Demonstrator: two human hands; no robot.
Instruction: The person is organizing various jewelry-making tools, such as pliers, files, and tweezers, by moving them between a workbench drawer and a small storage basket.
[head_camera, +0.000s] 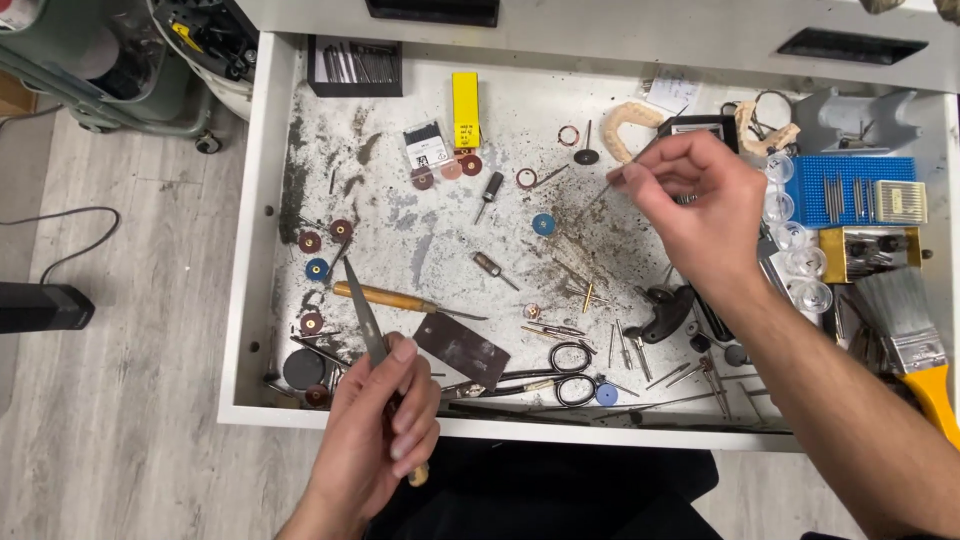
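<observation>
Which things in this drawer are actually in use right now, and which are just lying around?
In use:
- left hand, holding a pointed metal blade
- right hand, pinching a thin metal rod

Lying about:
- scissors
- wooden-handled tool
- yellow box
- paintbrush
- blue tray
- dental casts
- small discs

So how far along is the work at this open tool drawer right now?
Done: the drawer is open, and both hands have a tool. In hand: the left hand grips a wooden-handled knife, blade up; the right hand pinches a thin metal bur above the tray. Left: scissors, another wooden-handled tool and small discs lie loose in the dust.
</observation>
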